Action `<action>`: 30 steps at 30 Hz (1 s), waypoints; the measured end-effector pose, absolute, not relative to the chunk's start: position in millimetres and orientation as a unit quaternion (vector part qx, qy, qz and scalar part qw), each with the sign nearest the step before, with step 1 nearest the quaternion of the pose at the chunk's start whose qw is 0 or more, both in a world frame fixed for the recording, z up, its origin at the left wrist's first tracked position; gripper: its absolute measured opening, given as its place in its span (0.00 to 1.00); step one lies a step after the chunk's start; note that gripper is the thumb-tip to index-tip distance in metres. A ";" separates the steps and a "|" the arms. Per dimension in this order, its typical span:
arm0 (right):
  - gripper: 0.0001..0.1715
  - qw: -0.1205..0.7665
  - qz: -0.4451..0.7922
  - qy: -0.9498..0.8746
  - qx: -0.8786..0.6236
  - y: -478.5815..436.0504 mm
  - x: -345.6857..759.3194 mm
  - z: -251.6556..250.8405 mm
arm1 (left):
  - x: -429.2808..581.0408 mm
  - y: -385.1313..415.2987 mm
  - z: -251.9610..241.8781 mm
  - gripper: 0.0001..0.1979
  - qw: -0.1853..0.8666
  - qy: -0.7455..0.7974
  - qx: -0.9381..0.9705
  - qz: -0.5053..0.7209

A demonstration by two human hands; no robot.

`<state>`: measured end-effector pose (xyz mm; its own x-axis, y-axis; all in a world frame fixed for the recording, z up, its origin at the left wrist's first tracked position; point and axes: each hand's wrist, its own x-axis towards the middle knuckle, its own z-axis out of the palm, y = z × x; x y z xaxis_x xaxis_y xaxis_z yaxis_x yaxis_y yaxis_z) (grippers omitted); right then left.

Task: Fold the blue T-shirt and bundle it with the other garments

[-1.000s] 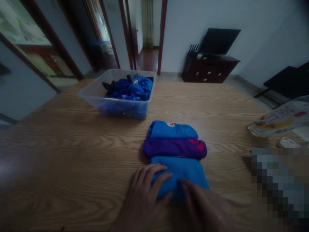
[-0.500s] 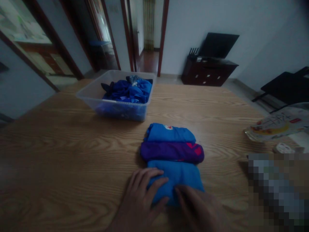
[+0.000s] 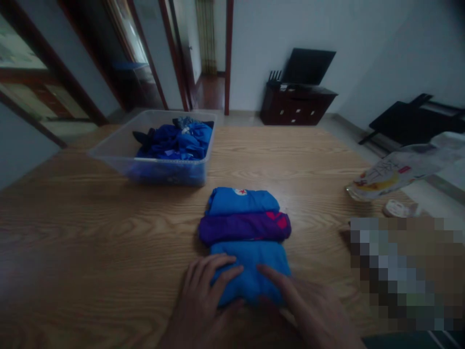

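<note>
A folded blue cloth (image 3: 250, 257) lies on the wooden table in front of me. My left hand (image 3: 203, 291) rests over its left side, fingers spread. On the right side, my right hand (image 3: 308, 300) has its index finger stretched over the fabric and its thumb apart below; its other fingers are mostly hidden. Just beyond lies a rolled purple garment (image 3: 236, 228) with a pink-red patch. Behind that is a folded blue garment (image 3: 250, 201) bearing a small white badge with a red star. The three lie in a row, close together.
A clear plastic bin (image 3: 163, 169) holding crumpled blue clothes (image 3: 178, 140) stands at the back left of the table (image 3: 90, 232). To the right are a printed plastic bag (image 3: 392, 174), a small white round item (image 3: 395, 208) and a pixelated area. A cabinet (image 3: 298, 104) stands beyond.
My right hand's fingers have gone from bunched together on the blue cloth to spread, the index finger reaching forward. My left hand stays on the cloth. The whole view has shifted slightly rightward.
</note>
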<state>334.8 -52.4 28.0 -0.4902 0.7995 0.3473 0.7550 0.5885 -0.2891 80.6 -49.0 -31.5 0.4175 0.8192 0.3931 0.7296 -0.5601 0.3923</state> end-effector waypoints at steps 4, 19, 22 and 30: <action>0.20 0.163 0.014 -0.870 -0.466 -50.3 335.5 21.4 | 77.9 -49.4 -33.5 0.24 0.084 0.458 0.845 0.263; 0.19 0.158 0.023 -0.857 -0.489 -56.5 331.2 -14.6 | 79.2 -47.3 -32.8 0.22 0.069 0.452 0.844 0.282; 0.23 0.211 0.056 -0.836 -0.503 -57.1 331.4 -8.5 | 78.8 -46.5 -34.7 0.21 0.059 0.449 0.844 0.286; 0.32 0.333 0.065 -0.741 -0.580 -44.8 332.1 -2.2 | 82.3 -43.4 -33.7 0.17 -0.009 0.438 0.848 0.300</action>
<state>332.1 -44.8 -2.2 -0.1069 0.9024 0.4174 0.8157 0.3197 -0.4822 82.3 -43.4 -33.7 0.4377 0.7365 0.5157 0.7473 -0.6170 0.2468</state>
